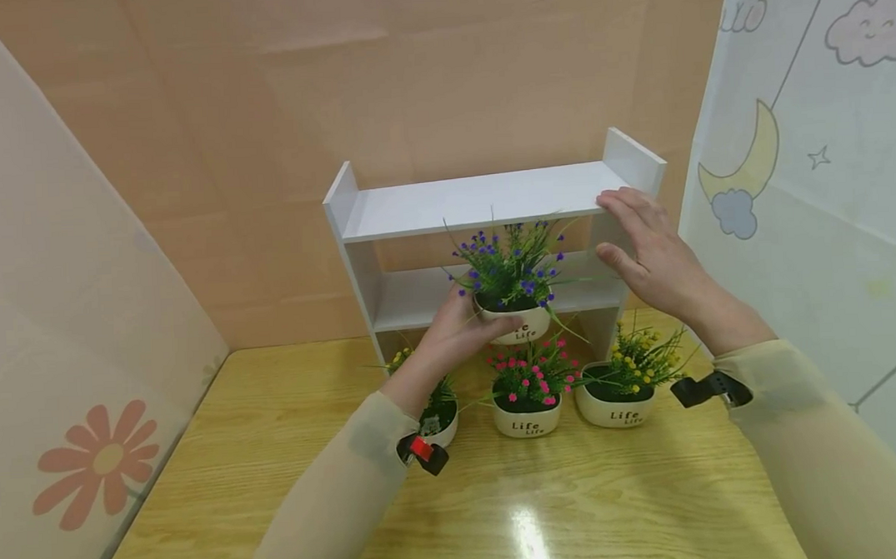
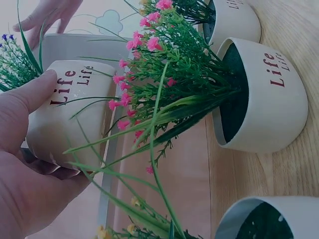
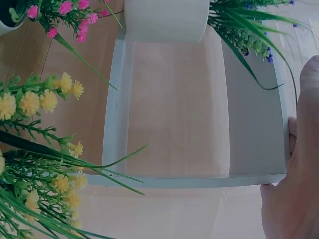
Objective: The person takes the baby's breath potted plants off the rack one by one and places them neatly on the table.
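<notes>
A white oval pot [image 1: 532,324] of artificial purple flowers [image 1: 511,264] is off the table, held in front of the white shelf unit [image 1: 482,201] at about middle-board height. My left hand [image 1: 458,331] grips it from the left. In the left wrist view, the thumb [image 2: 42,89] presses the pot's lettered front while the other fingers go round behind, partly hidden. My right hand [image 1: 657,262] touches the right end of the shelf unit near the top board, its fingers fairly straight and the thumb apart below. The right wrist view shows this hand [image 3: 299,179] against the unit's corner.
On the wooden table [image 1: 578,499] before the unit stand a pink-flowered pot [image 1: 528,420], a yellow-flowered pot [image 1: 615,410] to its right, and another yellow-flowered pot [image 1: 443,434] at left, partly behind my left forearm. Patterned panels flank the table, with a plain backdrop [image 1: 409,81] behind.
</notes>
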Available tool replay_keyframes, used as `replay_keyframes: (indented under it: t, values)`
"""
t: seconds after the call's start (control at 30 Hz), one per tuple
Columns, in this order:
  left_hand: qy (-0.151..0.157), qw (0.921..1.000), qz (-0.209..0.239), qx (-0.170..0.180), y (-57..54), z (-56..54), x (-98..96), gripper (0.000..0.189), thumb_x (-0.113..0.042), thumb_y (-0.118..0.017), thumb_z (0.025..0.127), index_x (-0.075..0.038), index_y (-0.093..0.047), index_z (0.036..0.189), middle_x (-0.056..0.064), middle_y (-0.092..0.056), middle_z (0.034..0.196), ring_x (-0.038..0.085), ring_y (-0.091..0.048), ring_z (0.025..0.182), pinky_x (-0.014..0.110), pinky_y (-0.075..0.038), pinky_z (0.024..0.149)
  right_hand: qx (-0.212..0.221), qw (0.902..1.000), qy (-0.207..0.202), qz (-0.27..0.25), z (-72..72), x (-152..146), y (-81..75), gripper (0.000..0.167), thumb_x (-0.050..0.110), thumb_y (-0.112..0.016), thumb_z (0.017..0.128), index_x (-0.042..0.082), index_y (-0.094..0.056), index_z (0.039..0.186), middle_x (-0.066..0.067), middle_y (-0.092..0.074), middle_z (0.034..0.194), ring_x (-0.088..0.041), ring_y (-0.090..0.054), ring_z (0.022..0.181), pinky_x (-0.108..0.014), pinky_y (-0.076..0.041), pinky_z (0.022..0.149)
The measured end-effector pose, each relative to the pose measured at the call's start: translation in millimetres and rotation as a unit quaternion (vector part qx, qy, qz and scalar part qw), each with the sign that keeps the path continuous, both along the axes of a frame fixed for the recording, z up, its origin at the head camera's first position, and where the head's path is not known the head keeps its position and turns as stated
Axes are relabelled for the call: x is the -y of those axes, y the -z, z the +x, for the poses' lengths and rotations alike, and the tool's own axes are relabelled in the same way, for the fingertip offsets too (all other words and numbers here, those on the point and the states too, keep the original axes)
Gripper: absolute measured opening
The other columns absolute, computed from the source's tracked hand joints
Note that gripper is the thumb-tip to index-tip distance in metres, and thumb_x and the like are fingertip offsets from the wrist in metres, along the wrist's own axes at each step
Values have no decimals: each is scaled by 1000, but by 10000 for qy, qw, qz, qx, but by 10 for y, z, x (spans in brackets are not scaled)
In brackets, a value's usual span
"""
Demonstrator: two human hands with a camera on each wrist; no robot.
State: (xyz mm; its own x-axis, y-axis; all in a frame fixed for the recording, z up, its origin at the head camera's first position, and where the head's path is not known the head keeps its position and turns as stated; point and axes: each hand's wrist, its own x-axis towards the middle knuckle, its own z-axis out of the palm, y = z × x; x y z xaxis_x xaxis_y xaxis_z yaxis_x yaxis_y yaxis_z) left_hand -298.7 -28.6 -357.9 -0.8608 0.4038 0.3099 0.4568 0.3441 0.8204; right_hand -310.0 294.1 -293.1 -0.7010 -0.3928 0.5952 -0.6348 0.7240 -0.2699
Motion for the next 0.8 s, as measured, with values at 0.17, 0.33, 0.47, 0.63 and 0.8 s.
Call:
replay_keyframes:
  t: [0.17, 0.33, 0.47, 0.63, 0.8]
  values:
    - [-83, 9999, -107, 100, 10, 78, 82, 104, -40, -90, 95, -55, -20, 171, 2, -36, 176, 28, -35, 162, 57, -38, 126, 22, 10000, 23, 0, 10, 5, -3, 81, 64, -44, 114, 4, -37, 168, -22, -29, 174, -44, -17, 165, -66, -17, 132]
    - [-223, 9994, -158, 226, 5, 158, 164, 101, -46, -90, 94, -56, -24, 170, 3, -40, 173, 29, -38, 160, 59, -39, 125, 34, 10000, 47, 5, 13, 7, -1, 81, 64, -45, 114, 4, -37, 169, -22, -29, 175, -43, -17, 165, -66, -17, 132]
    - [-59, 9999, -30, 92, -5, 210, 227, 101, -40, -90, 95, -57, -24, 169, -4, -38, 175, 26, -34, 162, 58, -36, 126, 52, 10000, 83, -4, 13, 4, 3, 81, 63, -45, 114, 4, -36, 169, -23, -29, 175, -43, -17, 165, -66, -17, 132]
    - [-75, 9998, -146, 122, -33, 303, 330, 100, -42, -89, 96, -59, -22, 169, -7, -34, 175, 24, -32, 163, 60, -37, 125, 89, 9999, 125, 1, 20, 5, 3, 81, 63, -46, 114, 4, -36, 169, -22, -28, 175, -43, -16, 165, -66, -17, 132]
    - [-310, 9983, -433, 244, -85, 393, 428, 79, -53, -88, 94, -49, -46, 160, -5, -55, 162, 24, -51, 150, 56, -47, 118, 24, 9999, 99, 12, 8, 5, 11, 81, 63, -45, 114, 3, -37, 168, -23, -29, 174, -44, -17, 164, -64, -16, 133]
